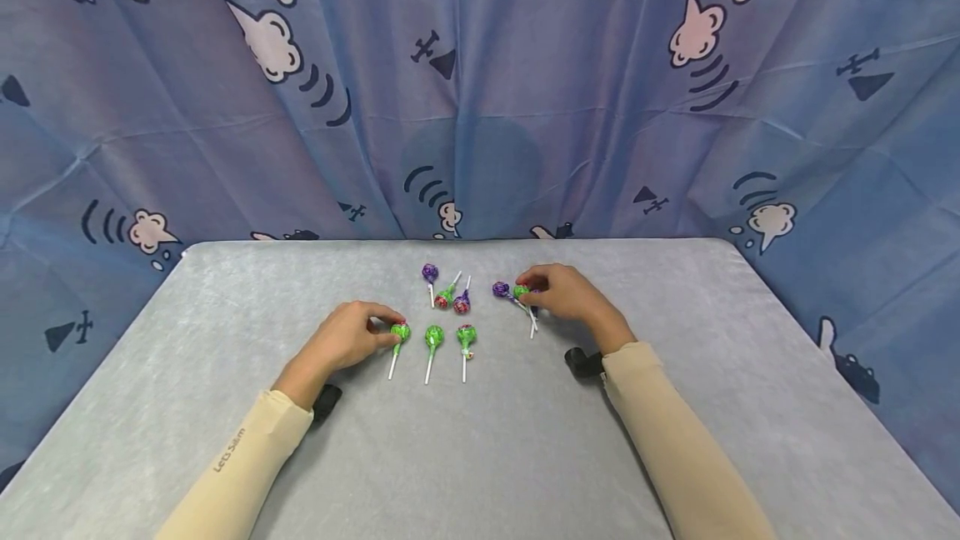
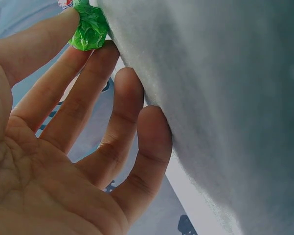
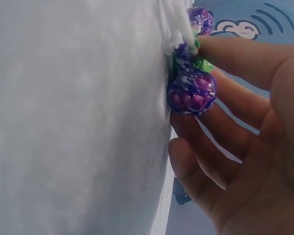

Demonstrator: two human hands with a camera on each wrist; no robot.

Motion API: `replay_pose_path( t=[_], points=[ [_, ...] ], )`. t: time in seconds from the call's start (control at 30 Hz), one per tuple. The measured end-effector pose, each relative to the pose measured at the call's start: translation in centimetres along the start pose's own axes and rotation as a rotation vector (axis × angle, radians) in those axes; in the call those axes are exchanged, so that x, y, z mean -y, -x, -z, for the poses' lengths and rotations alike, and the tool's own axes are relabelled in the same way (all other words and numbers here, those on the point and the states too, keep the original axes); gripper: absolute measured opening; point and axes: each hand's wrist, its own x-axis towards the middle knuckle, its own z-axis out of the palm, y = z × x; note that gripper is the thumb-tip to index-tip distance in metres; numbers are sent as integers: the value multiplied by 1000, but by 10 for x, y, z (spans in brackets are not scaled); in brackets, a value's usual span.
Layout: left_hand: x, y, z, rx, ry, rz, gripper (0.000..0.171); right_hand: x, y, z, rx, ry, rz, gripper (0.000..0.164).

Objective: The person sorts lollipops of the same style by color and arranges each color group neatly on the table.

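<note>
My left hand (image 1: 348, 338) pinches the wrapped head of a green lollipop (image 1: 401, 332) at the left end of a front row, its white stick pointing toward me. In the left wrist view the thumb presses the green wrapper (image 2: 92, 30) against the fingers. Over a small bunch at the right, my right hand (image 1: 566, 294) pinches a green lollipop (image 1: 521, 292) between thumb and fingers. A purple lollipop (image 1: 501, 289) lies left of it; another purple lollipop (image 3: 192, 95) sits close against the fingers in the right wrist view, partly covering the green one. Their sticks cross.
Two more green lollipops (image 1: 434, 337) (image 1: 467, 335) continue the front row. Behind them lie a purple lollipop (image 1: 430, 272), a green-and-red lollipop (image 1: 444, 299) and a purple-and-red lollipop (image 1: 462, 304). The grey tabletop (image 1: 510, 448) ends at a blue patterned curtain (image 1: 480, 90).
</note>
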Motion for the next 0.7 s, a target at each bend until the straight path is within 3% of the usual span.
replay_pose_path(
  t=[0.7],
  points=[
    [2,-1,-1,-3,5,-1,28,1,-2,4,-25,-11,-48,34]
  ],
)
